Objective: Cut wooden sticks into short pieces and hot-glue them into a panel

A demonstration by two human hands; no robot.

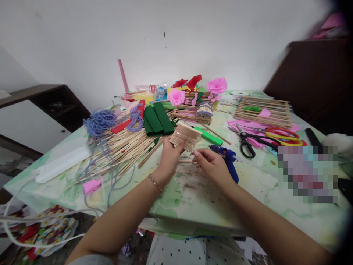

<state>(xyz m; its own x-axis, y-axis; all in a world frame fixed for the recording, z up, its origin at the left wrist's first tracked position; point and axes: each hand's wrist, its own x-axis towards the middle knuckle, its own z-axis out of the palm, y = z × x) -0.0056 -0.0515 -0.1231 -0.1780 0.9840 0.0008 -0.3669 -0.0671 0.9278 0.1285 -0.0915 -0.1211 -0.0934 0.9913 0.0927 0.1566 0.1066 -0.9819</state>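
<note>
My left hand (170, 156) grips a small panel of wooden sticks (185, 136), laid side by side, tilted above the table. My right hand (208, 162) is closed in a pinch at the panel's lower right corner; whatever its fingertips hold is too small to make out. Just beyond the right hand lies a blue glue gun (231, 163). A bright green cutter (209, 136) rests behind the panel. To the left, folded dark green paper (158, 119) covers part of a spread of loose wooden sticks (121, 149).
Purple yarn (100, 123) trails down the left side, near a white power strip (63, 163) with its cable. Black scissors (248, 143) and red-and-yellow scissors (286, 137) lie at right. Stick frames (263, 110) and pink paper flowers (216, 85) stand at the back.
</note>
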